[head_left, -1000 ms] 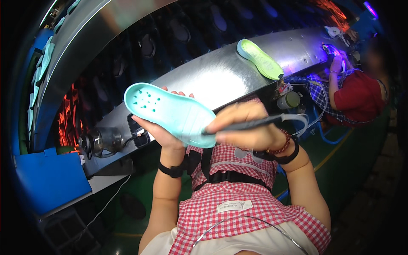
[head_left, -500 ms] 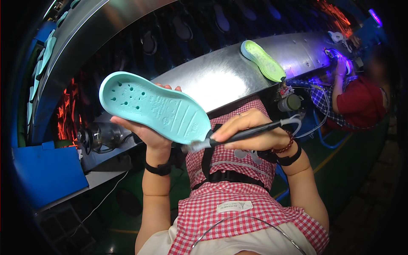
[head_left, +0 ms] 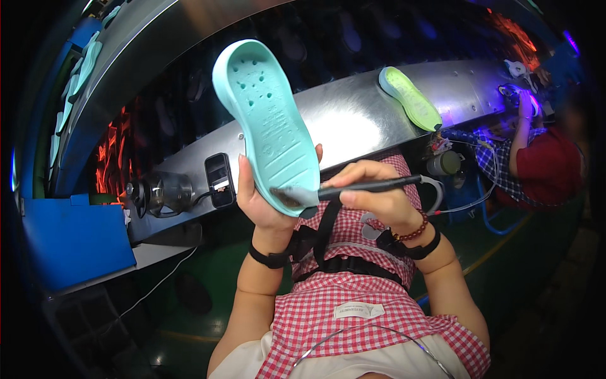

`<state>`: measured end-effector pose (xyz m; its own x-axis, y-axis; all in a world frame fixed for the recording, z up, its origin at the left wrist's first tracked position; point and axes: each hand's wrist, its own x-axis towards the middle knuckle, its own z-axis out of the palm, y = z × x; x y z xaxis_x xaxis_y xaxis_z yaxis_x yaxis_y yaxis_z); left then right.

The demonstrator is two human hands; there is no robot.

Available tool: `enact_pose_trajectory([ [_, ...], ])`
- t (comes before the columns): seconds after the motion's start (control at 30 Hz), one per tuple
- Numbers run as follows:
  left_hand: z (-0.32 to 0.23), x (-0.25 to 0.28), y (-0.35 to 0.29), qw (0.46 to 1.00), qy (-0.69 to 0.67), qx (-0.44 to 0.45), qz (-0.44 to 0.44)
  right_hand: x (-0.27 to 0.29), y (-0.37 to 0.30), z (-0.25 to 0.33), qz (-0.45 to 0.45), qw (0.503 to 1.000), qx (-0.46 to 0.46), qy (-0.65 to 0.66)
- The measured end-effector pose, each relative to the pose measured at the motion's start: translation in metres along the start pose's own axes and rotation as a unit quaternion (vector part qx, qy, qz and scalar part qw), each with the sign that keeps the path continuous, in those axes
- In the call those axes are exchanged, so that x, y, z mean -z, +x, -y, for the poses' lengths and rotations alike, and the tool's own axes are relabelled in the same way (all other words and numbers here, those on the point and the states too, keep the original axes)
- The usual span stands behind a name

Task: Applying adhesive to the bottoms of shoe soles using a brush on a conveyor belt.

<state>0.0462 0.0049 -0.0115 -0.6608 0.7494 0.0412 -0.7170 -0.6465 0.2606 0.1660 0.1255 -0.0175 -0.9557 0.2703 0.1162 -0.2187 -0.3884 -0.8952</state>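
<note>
My left hand (head_left: 262, 208) grips a turquoise shoe sole (head_left: 273, 129) by its lower end, thumb along one edge and a fingertip showing at the other. The sole stands tilted up, its inner face with small holes and ridges toward me. In my right hand (head_left: 385, 199) is a brush (head_left: 372, 185) with a black handle, pinched between thumb and fingers. A pale tube runs from the handle's back end. The brush's bristles lie against the sole's lower end, beside a small black piece at its tip.
A yellow-green sole (head_left: 413, 101) lies on the metal ledge (head_left: 344, 120). Left of me are a phone (head_left: 219, 180), a glass jug (head_left: 167, 192), a blue box (head_left: 79, 237) and several turquoise soles (head_left: 79, 79). At right, a person in red (head_left: 546, 161) works under violet light near a lidded jar (head_left: 447, 163).
The sole has swung more upright, its far end rising and moving right. My left hand has shifted right. The brush has come from the sole's edge onto its inner face.
</note>
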Motion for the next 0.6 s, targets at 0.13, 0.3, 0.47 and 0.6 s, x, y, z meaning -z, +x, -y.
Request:
enact_pose_trajectory([
  [0.13,-0.002,0.003,0.002,0.999,0.038,0.005,0.022,-0.002,0.006,0.015,0.015,0.996,0.028,-0.077],
  [0.3,-0.007,0.003,0.009,0.999,-0.003,0.021,0.037,-0.001,0.012,0.026,0.101,0.981,0.071,-0.147],
  [0.47,-0.017,0.008,0.013,0.994,0.089,0.042,0.043,0.010,0.022,0.034,0.103,0.961,0.103,-0.235],
  [0.6,-0.023,0.004,0.017,0.991,0.114,0.055,0.052,0.009,0.021,0.032,0.100,0.968,0.077,-0.215],
])
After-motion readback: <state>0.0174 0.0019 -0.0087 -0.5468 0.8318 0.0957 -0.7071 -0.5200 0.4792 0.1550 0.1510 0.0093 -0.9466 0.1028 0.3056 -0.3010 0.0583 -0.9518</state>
